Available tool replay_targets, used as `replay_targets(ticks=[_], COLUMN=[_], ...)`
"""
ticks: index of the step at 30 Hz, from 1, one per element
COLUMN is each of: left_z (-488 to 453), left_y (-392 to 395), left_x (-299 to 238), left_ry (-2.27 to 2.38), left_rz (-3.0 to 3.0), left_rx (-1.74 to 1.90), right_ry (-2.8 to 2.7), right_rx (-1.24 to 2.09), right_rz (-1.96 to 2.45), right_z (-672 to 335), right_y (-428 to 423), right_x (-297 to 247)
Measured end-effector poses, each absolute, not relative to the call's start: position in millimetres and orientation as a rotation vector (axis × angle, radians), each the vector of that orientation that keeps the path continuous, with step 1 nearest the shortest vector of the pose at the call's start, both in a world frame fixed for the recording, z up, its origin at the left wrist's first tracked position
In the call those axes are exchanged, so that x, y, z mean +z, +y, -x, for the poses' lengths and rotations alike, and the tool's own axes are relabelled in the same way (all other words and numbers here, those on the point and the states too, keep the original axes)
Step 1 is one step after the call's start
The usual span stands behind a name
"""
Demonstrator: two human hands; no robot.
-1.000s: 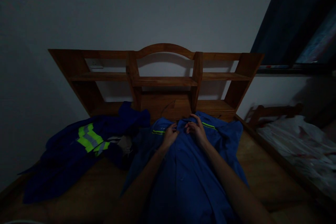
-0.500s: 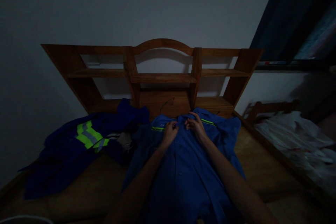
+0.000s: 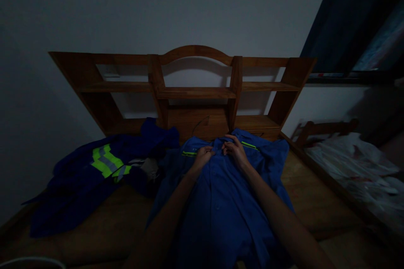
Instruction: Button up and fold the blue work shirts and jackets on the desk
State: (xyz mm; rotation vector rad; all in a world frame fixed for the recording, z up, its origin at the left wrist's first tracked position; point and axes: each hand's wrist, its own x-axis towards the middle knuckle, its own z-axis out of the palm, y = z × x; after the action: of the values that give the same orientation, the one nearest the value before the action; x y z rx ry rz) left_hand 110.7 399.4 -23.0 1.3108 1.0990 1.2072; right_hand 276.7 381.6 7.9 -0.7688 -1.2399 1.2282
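A blue work shirt (image 3: 217,206) with thin yellow-green stripes on the chest lies front up on the wooden bed boards, its collar toward the headboard. My left hand (image 3: 203,156) is closed on the front opening just below the collar, pinching the fabric. Opposite it, my right hand (image 3: 232,148) grips the other side near the collar, with its fingers bent and the index finger reaching over the cloth. The fingertips are dark, and whatever small part lies between them cannot be made out.
To the left lies a darker blue garment (image 3: 75,172) with wide reflective bands, beside a crumpled beige cloth (image 3: 150,170). A wooden headboard with shelves (image 3: 195,92) stands against the wall. White plastic bags (image 3: 356,155) are at the right. A pale curved rim (image 3: 34,259) shows at bottom left.
My left hand has shifted slightly and turned at the wrist, its fingers still at the shirt's front edge. My right hand stays nearly where it was.
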Motion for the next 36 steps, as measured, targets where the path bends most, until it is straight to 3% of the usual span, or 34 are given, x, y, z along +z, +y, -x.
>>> replay_targets(ticks=[6,14,17,36], left_z=[-110.9,-106.3,-106.2,-98.0], left_y=[399.9,399.6,403.2,386.7], left_x=[-15.2,-18.8,-22.5,5.7], left_ry=[1.043,1.089,1.090,0.838], left_rz=[-1.328,-1.232,-1.202,-1.269], left_rx=[1.273,1.260,1.234,1.016], right_ry=[-1.388,-1.776,-1.819,-1.602], right_rx=[1.099,0.572,0.514,1.230], right_rz=[0.793,1.035,1.063,0.953], right_z=[-277.8,-276.3,-276.3,-284.3], right_y=[384.0,384.8,382.2,386.6], right_x=[8.2,0.9,2.5,8.1])
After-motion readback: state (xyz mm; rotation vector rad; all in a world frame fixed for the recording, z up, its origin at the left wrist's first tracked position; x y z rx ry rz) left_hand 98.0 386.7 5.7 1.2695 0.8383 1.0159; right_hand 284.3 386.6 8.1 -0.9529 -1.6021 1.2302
